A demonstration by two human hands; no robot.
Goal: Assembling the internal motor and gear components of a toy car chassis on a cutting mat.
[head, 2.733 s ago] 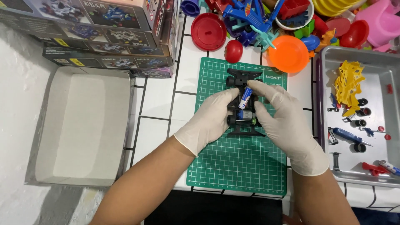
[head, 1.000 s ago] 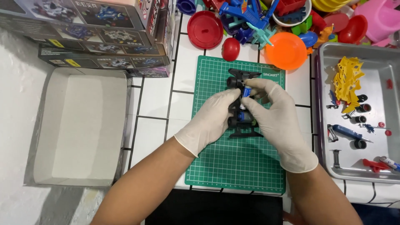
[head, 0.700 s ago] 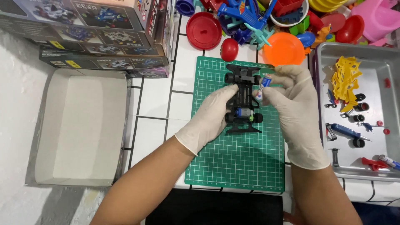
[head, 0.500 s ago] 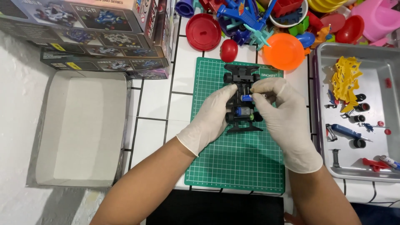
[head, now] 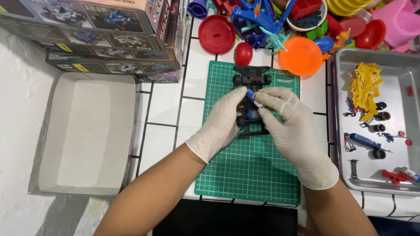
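Both gloved hands cover the middle of the black toy car [head: 251, 78] on the green mat [head: 245, 175]. The boxes [head: 100, 35] left of the mat and the pile of toys [head: 280, 22] above it run off the top edge.

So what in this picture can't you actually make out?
All in the head view:
- Middle of the black toy car chassis: hidden under both gloved hands.
- Small blue part: pinched between the left hand and right hand, too small to identify.
- Small parts in the metal tray: too tiny to name, and the tray is cut off at the right edge.
- Toy pile: cut off by the top edge.
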